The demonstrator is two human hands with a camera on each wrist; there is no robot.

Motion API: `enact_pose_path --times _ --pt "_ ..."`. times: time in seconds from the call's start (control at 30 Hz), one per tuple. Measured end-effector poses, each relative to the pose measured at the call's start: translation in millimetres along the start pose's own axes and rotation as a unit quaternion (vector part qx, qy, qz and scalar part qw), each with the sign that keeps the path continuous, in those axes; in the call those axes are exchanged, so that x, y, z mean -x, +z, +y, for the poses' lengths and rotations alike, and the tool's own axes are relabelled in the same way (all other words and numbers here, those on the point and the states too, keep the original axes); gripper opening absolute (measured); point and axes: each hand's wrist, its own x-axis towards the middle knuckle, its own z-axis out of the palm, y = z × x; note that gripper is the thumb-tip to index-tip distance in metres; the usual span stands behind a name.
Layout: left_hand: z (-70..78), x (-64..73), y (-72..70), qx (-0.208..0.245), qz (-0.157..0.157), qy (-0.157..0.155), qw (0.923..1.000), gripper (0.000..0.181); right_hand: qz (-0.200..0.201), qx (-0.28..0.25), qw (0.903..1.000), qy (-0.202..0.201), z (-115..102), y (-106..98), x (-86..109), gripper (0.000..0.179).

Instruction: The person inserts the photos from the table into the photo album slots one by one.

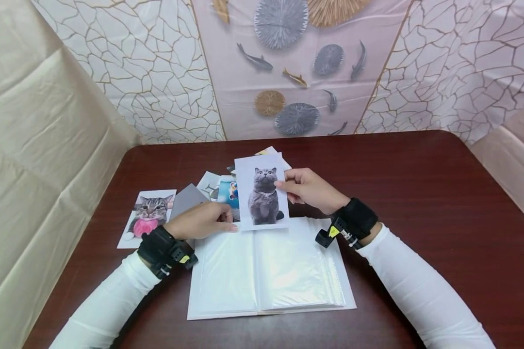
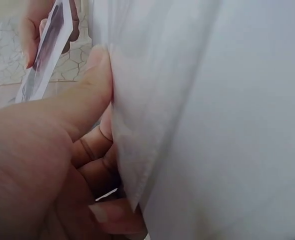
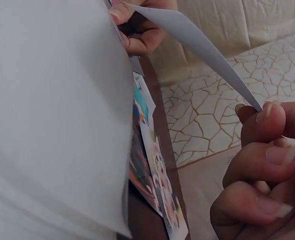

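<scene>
My right hand [image 1: 312, 190] pinches a photo of a grey cat [image 1: 264, 201] by its right edge, between thumb and fingers. The photo is raised over the top edge of an open photo album [image 1: 224, 276] with clear plastic sleeves. At the top of the album's left page is my left hand [image 1: 203, 220]. In the left wrist view its thumb [image 2: 95, 80] lies on a clear sleeve [image 2: 142, 100], with fingers curled behind it, pinching the edge. From the right wrist view the grey-cat photo [image 3: 202, 47] appears edge-on, slightly bent.
A photo of a tabby cat with a pink ball [image 1: 150, 218] lies at the left on the dark wooden table [image 1: 419, 194]. Several other photos, one of them blue [image 1: 228, 191], are spread behind the album. Patterned cloth [image 1: 157, 72] hangs beyond the table's back edge.
</scene>
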Motion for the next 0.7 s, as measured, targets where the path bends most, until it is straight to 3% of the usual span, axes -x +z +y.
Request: enact_pose_path --times 0.47,0.7 --pt "17.9 -30.8 1.8 -0.009 -0.015 0.028 0.9994 0.015 0.006 0.016 0.9998 0.004 2.2 -22.4 2.5 0.028" --pt "17.6 -32.5 2.6 0.018 -0.009 0.021 0.9996 0.014 0.004 0.017 0.9998 -0.001 0.1 -21.9 3.1 0.026"
